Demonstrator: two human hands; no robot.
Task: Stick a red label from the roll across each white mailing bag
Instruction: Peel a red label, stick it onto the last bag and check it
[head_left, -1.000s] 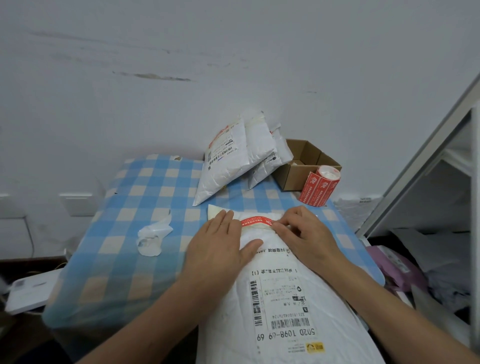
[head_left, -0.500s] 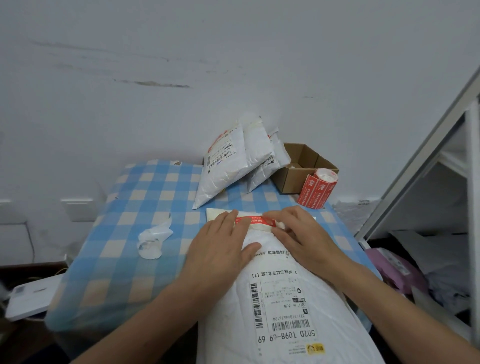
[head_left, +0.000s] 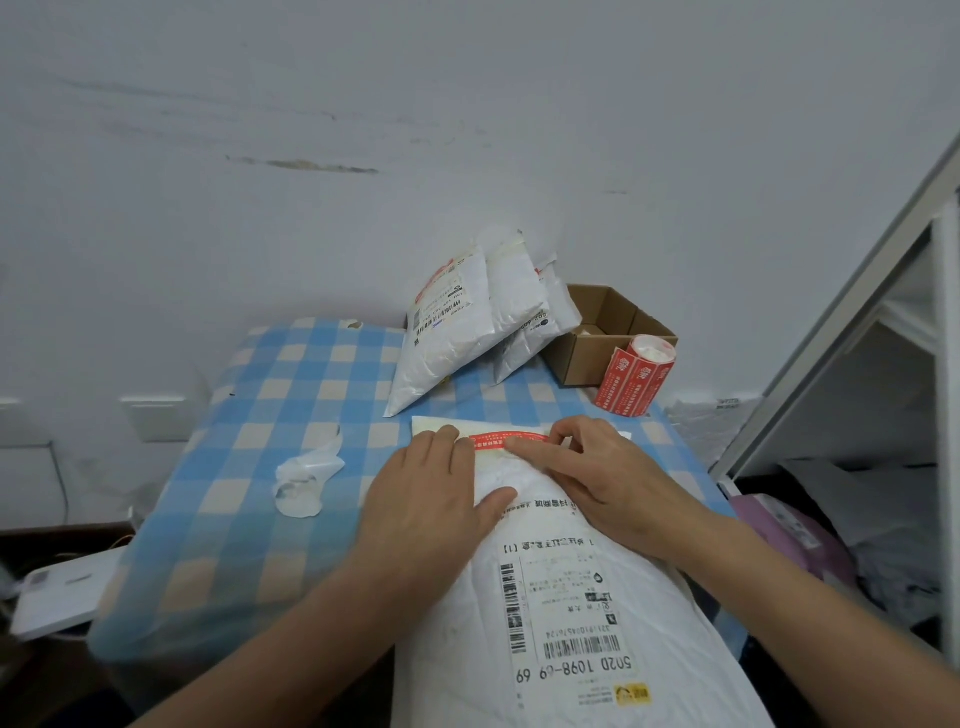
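Head view: left hand (head_left: 431, 499) spread flat on white mailing bag (head_left: 670, 623); right hand (head_left: 608, 483) forefinger smoothed red label (head_left: 491, 440); next move likely needed roll (head_left: 636, 374), far right.

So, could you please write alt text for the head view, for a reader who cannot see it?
A left hand lies flat on a white mailing bag while the right hand presses a red label across its far end, on a blue checked tablecloth. Behind lie more bags, a cardboard box and the label roll.
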